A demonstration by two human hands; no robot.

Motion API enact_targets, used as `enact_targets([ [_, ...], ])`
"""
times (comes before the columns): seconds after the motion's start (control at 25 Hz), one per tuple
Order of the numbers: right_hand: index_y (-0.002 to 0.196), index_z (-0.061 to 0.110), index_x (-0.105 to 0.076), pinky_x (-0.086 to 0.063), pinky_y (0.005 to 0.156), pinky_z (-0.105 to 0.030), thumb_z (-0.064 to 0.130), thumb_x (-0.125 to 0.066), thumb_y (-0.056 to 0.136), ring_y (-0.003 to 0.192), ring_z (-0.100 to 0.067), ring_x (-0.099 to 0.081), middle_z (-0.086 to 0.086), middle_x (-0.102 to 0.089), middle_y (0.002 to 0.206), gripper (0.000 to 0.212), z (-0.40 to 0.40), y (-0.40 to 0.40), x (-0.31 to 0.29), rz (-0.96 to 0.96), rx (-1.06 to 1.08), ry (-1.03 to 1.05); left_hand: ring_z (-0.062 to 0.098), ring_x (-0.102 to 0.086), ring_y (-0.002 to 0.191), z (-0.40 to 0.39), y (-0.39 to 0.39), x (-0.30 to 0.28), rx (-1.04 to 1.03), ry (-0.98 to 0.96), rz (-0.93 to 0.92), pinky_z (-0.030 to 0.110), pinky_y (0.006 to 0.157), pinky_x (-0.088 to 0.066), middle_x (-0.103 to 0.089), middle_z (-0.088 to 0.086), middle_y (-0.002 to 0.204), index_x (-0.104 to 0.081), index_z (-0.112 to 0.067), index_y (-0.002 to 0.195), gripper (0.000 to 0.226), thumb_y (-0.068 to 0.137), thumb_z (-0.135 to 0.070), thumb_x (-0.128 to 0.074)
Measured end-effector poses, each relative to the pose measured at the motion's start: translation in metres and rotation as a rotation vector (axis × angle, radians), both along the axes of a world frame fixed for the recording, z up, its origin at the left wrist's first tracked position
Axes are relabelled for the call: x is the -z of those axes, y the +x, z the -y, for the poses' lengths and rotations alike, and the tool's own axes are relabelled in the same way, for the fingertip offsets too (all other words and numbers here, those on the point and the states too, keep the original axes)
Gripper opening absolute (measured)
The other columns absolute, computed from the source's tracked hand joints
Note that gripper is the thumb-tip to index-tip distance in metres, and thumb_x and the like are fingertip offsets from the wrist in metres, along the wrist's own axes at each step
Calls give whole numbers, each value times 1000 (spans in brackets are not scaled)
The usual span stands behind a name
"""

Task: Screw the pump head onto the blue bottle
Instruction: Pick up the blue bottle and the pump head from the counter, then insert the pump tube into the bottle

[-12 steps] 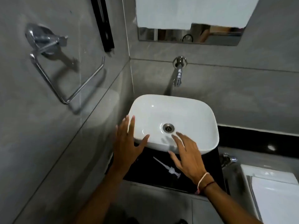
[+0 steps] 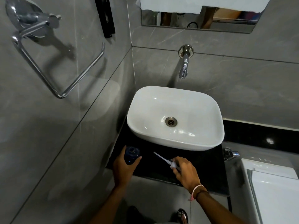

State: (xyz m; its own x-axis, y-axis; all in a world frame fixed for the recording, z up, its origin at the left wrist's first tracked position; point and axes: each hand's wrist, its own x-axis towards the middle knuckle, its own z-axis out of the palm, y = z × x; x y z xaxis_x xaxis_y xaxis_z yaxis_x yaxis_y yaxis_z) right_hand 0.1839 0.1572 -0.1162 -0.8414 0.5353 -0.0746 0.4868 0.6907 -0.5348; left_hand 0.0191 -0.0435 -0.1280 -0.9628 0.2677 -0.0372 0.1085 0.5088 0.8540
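The blue bottle (image 2: 131, 154) stands upright on the black counter (image 2: 208, 165) left of the basin, its mouth open at the top. My left hand (image 2: 124, 167) is wrapped around its body. The white pump head (image 2: 172, 164) lies on the counter in front of the basin, its thin dip tube (image 2: 160, 157) pointing up and to the left. My right hand (image 2: 186, 170) pinches the pump head at its collar end; the nozzle is hidden under my fingers.
A white basin (image 2: 175, 117) fills most of the counter, with a chrome tap (image 2: 184, 65) on the wall above. A grey tiled wall with a chrome ring holder (image 2: 48, 62) stands close on the left. A white toilet tank (image 2: 273, 188) sits at the right.
Both hands have dropped from the basin's front rim to the counter. The left hand has closed around the blue bottle and the right hand has taken hold of the pump head.
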Motion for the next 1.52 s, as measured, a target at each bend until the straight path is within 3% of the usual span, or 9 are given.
enact_targets([
  [0.2,94,8,-76,-53,62,-14,1,-87,78,62,2,-66,10,-75,70,21,-1,-9,-28,-382,184,-485,23,-62,121,-15,16,4,40,26,-71,42,98,-55,-67,5,132,-55,-21,141,89,64,-48,-91],
  [0.28,95,11,-79,-55,66,-12,2,-88,76,67,-1,-69,5,-80,78,22,-2,-14,-43,-449,144,-545,21,-61,122,-19,18,4,68,8,-143,42,98,-55,-67,3,132,-54,-23,142,90,64,-51,-90],
  [0.48,94,27,-80,-53,75,-8,3,-85,79,80,6,-70,19,-79,90,29,-4,-24,-69,-387,-22,-451,19,-62,123,-16,12,8,127,-6,-317,48,98,-54,-66,5,134,-57,-20,141,81,75,-63,-76],
  [0.76,98,19,-75,-52,75,-16,9,-79,78,88,-8,-69,6,-71,95,23,1,-54,-113,-238,-282,-93,27,-51,136,-11,8,17,106,-233,-469,64,110,-35,-60,9,142,-58,-28,139,81,76,-78,-58],
  [0.96,140,29,-38,-57,77,-39,19,-75,81,89,-27,-68,-5,-71,107,69,24,-106,-152,11,-535,87,24,-51,136,-11,4,23,118,-258,-536,61,112,-34,-61,7,142,-59,-26,139,80,78,-78,-56],
  [1.08,145,24,-35,-54,73,-39,10,-71,86,91,-33,-66,-16,-71,107,70,44,-133,-139,69,-632,124,24,-52,134,-11,4,26,82,-245,-551,62,111,-36,-64,9,137,-69,-18,126,78,78,-78,-55],
  [1.28,134,20,-52,-56,85,-39,3,-70,85,104,-29,-67,-11,-71,120,55,48,-132,-98,64,-553,62,26,-54,132,-12,4,28,74,-225,-543,62,110,-36,-64,9,137,-73,-16,118,73,79,-74,-54],
  [1.4,110,18,-64,-57,82,-43,16,-81,82,92,-22,-68,-4,-74,102,33,45,-122,-76,-25,-429,-23,25,-55,133,-11,4,27,103,-232,-529,62,110,-37,-62,7,140,-67,-21,129,71,79,-70,-55],
  [1.52,118,22,-69,-52,93,-27,32,-87,77,104,-14,-60,0,-66,111,46,45,-111,-64,-98,-327,-142,26,-55,132,-10,2,27,118,-235,-539,62,108,-39,-62,6,140,-64,-22,134,68,79,-62,-56],
])
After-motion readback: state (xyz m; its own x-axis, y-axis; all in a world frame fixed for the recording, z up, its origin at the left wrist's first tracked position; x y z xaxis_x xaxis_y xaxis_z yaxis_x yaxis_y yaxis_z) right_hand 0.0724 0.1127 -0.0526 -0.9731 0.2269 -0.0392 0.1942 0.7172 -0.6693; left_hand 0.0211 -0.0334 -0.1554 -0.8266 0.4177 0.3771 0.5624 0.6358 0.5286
